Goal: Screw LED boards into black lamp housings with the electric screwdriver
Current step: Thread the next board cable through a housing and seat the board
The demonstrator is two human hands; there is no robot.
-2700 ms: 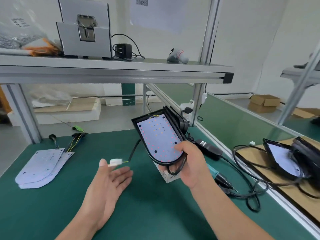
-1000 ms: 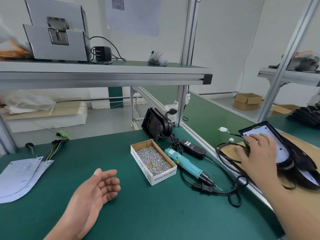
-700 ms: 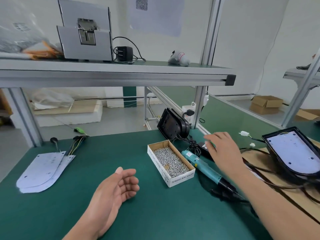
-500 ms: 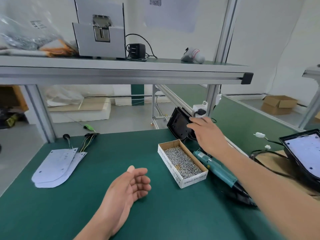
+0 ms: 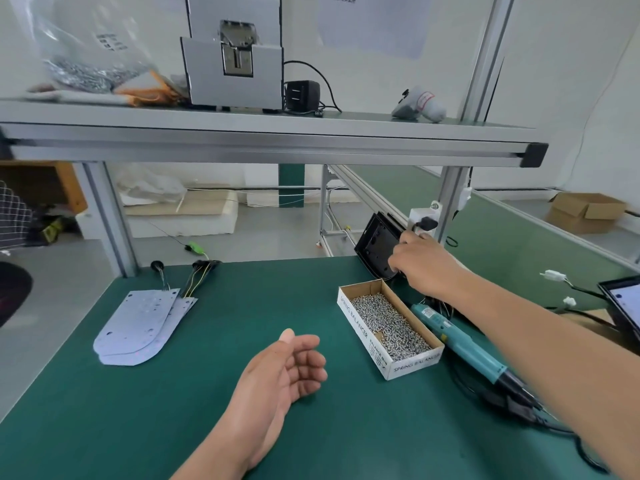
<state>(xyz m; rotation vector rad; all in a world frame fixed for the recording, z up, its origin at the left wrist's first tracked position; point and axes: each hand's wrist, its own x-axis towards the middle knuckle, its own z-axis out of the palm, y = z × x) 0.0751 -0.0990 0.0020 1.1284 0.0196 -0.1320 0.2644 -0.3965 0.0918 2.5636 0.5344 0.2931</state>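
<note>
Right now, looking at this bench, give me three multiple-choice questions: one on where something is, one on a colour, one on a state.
1. Where is the right hand?
A. on the black lamp housing
B. on a keyboard
C. on a drawer handle

2. What colour is the body of the electric screwdriver?
A. yellow
B. teal
C. red

3. How is the left hand?
A. gripping a hammer
B. clenched in a fist
C. open, palm up, empty

Answers:
1 A, its fingers curl round the housing's edge.
2 B, its body shows teal.
3 C, its relaxed fingers hold nothing.
</note>
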